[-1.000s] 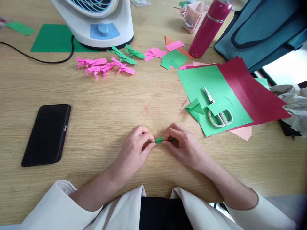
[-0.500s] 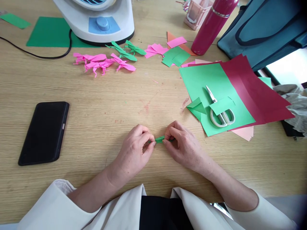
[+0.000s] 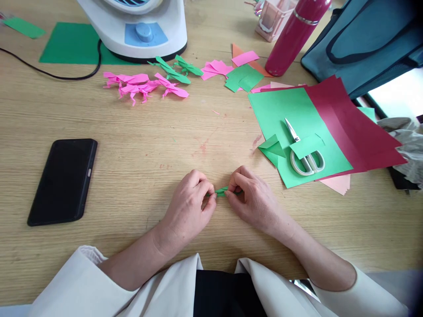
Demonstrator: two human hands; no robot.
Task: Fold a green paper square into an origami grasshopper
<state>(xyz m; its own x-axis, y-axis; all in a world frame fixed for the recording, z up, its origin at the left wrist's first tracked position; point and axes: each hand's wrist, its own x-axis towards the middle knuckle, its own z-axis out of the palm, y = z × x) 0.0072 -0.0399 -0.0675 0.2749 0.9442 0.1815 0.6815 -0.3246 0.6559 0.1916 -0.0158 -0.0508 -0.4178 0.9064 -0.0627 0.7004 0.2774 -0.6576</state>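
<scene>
A narrow strip of folded green paper (image 3: pixel 221 192) spans the gap between my two hands, just above or on the table. My left hand (image 3: pixel 190 200) pinches its left end between thumb and fingertips. At the other end, the thumb and index finger of my right hand (image 3: pixel 253 198) are closed on the paper. My fingers hide both ends of the strip. Beyond my hands lie folded pink paper figures (image 3: pixel 140 86) and green paper figures (image 3: pixel 172 72), shaped like small animals.
Scissors (image 3: pixel 306 154) lie on green sheets (image 3: pixel 271 101) over dark red sheets (image 3: pixel 350 127) at right. A phone (image 3: pixel 62 180) rests at left. A white appliance base (image 3: pixel 155 39), a magenta bottle (image 3: pixel 294 39), paper scraps (image 3: pixel 244 78) and a blue bag (image 3: pixel 360 44) stand or lie farther back.
My left hand has shifted slightly right along the strip, closer to my right hand. The right hand stays nearly still. The whole view has drifted a little.
</scene>
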